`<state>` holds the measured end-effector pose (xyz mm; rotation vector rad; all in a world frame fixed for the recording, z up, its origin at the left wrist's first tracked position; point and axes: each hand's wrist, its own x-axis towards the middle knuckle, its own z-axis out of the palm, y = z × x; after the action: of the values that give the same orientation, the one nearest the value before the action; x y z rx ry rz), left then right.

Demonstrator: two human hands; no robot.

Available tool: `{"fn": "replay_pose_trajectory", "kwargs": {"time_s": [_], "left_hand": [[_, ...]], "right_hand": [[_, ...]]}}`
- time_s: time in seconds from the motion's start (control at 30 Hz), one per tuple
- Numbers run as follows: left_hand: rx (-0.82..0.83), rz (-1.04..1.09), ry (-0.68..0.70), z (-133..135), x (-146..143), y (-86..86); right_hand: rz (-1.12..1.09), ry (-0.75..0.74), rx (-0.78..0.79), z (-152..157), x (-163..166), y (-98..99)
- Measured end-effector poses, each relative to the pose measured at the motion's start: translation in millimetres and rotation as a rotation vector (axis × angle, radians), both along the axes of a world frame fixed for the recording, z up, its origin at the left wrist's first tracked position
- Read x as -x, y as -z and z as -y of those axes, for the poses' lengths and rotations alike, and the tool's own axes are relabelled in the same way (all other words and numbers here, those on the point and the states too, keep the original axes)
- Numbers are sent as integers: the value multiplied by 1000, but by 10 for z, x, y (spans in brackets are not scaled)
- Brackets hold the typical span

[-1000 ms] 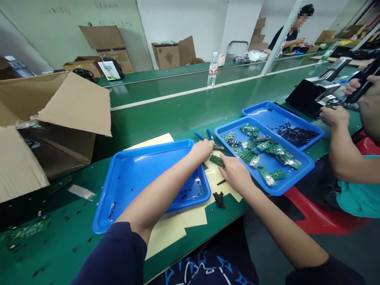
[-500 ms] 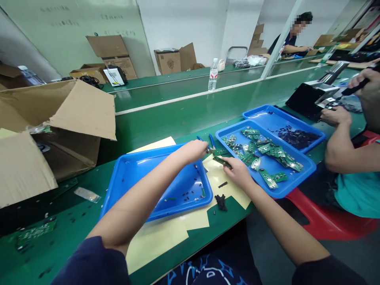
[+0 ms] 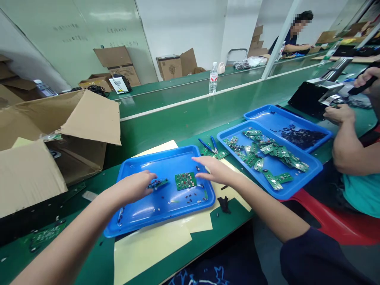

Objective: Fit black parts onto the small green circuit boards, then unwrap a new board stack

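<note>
My left hand (image 3: 135,188) hovers over the left part of a blue tray (image 3: 139,213), its fingertips touching a small green circuit board (image 3: 159,183). My right hand (image 3: 214,171) reaches over the tray's right rim with fingers spread and nothing in them. A square green circuit board (image 3: 185,181) lies in the tray between my hands, among several small dark bits. Blue-handled cutters (image 3: 209,144) lie on the bench beyond the tray.
A second blue tray (image 3: 299,182) to the right holds several green boards; a third (image 3: 267,114) behind it holds black parts. An open cardboard box (image 3: 59,134) stands left. A co-worker's arms (image 3: 344,138) work at the right. A water bottle (image 3: 213,78) stands behind.
Both my hands pulled back from beside the cutters to the near tray. Two boards now lie in that tray, and my right hand has let go of its board.
</note>
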<state>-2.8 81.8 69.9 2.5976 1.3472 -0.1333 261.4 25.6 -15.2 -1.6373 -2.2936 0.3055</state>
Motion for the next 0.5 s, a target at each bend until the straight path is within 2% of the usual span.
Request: {"fn": "replay_pose_trajectory", "kwargs": {"time_s": [0.1,0.2,0.27,0.37,0.43,0.5], "left_hand": [[51,-133,68,2,-115,-130],[-3,-129,148,-34,-601,-131],[-82,-109,183,-57,-1044,-19],[-138,-97,171,-92,-1641,257],[-144,-101,143,-122,-1889,446],[-145,-102,101,-157,-2007,598]], "right_hand": [[184,303,63,-11,-312,41],[258,394,97,-47,-486,126],[289,392,99,-73,-497,179],[303,375,70,-79,-461,226],[288,367,40,-49,-466,239],[249,352,3,2,-511,239]]}}
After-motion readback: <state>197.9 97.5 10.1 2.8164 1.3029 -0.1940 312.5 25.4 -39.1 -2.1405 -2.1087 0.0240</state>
